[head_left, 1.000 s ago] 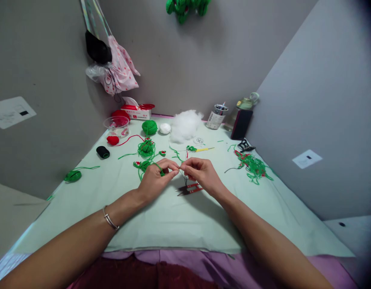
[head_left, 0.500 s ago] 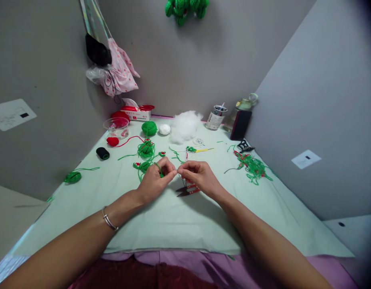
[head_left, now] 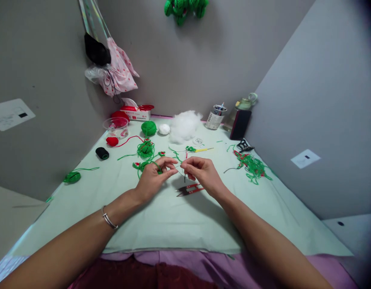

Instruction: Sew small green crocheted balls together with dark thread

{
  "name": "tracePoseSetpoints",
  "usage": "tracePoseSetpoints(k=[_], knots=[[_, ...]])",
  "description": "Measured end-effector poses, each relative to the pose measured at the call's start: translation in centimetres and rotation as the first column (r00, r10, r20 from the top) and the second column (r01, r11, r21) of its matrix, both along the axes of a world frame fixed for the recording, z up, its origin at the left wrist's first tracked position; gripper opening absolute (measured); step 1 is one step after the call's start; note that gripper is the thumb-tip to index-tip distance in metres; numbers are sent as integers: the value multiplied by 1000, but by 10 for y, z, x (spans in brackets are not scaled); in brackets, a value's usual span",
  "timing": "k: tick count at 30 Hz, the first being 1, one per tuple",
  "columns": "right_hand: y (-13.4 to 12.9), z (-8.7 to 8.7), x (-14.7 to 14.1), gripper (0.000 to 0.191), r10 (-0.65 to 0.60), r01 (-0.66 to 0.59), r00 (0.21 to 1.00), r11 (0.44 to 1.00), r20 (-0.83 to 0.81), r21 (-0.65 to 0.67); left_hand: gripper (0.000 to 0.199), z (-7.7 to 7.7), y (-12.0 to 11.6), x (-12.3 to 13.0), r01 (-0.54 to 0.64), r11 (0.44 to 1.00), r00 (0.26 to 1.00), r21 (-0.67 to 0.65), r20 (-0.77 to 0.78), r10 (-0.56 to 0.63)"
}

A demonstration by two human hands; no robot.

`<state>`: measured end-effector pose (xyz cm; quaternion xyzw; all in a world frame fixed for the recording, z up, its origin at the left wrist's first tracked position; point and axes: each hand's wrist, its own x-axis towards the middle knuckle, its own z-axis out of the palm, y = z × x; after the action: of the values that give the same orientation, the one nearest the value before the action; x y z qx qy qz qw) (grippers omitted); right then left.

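Observation:
My left hand [head_left: 152, 176] is partly curled, with a strand of green yarn [head_left: 158, 166] caught at its fingers. Its thumb and index fingertips stand a little apart. Close beside it, my right hand [head_left: 201, 170] pinches a thin dark thread [head_left: 184, 176], which loops in the narrow gap between the hands. Whether a needle is on the thread is too small to tell. Red-handled thread snips [head_left: 189, 189] lie just below my right hand, blades pointing left. Beyond my left hand are green crocheted pieces with red bits [head_left: 140, 165].
Behind sit a green yarn ball [head_left: 149, 128], white stuffing [head_left: 185, 126] and a yellow crochet hook [head_left: 204, 150]. Tangled green and red yarn [head_left: 254, 166] lies right, near a dark phone [head_left: 241, 125]. A black thread spool [head_left: 102, 153] and plastic tub [head_left: 116, 130] are left.
My fingertips, close together before, have drawn slightly apart. The left thumb and index finger have spread, and the right hand has shifted a little, showing more of the dark thread and snips.

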<state>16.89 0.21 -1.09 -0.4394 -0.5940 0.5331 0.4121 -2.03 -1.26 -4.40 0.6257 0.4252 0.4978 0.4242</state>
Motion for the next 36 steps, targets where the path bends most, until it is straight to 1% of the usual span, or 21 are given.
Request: tracePoseSetpoints(k=[4,7,10,12,14,15,18,19,21,24,25,28,33,34,35,36], knots=[[0,-2,0,27,33,-33,999,999,15,7,13,-2,2,0,-35,998,999,58,-14,36],[-1,-4,0,25,58,-59,998,998,15,10,8,-1,3,0,-39,996,999,77,-17,40],[-1,-7,-1,24,81,-81,997,997,17,12,9,1,2,-1,-29,998,999,57,-26,31],[2,-7,1,24,74,-73,997,997,-9,19,11,2,2,-2,-44,998,999,34,-29,45],[10,-6,8,24,31,-28,996,999,-80,38,13,3,3,-3,-70,997,997,12,-10,70],[16,-5,14,26,-7,13,991,999,-130,49,13,4,5,-4,-82,997,997,4,9,82],[39,0,41,36,-173,194,940,980,-295,46,17,4,11,-8,-107,994,992,-13,65,108],[47,2,51,37,-235,258,908,966,-347,20,19,5,13,-10,-114,993,990,-17,78,115],[61,4,70,29,-349,357,836,932,-423,-63,22,5,17,-13,-113,993,989,-34,94,116],[75,5,94,10,-474,428,721,878,-504,-213,25,5,22,-18,-102,992,989,-70,105,109],[78,5,100,8,-505,442,687,861,-523,-251,25,5,23,-19,-102,992,988,-80,107,110],[83,6,112,15,-568,489,610,819,-553,-301,26,5,24,-20,-103,990,985,-97,127,115],[83,12,118,21,-609,557,535,776,-586,-297,28,3,24,-19,-60,989,976,-137,201,87],[81,14,118,20,-607,561,531,775,-591,-291,29,2,25,-19,-55,988,974,-141,212,85],[80,16,119,17,-595,553,547,785,-589,-279,29,2,26,-19,-53,988,972,-145,219,84],[78,17,119,13,-565,527,587,810,-579,-257,30,2,26,-19,-50,987,972,-152,220,83]])
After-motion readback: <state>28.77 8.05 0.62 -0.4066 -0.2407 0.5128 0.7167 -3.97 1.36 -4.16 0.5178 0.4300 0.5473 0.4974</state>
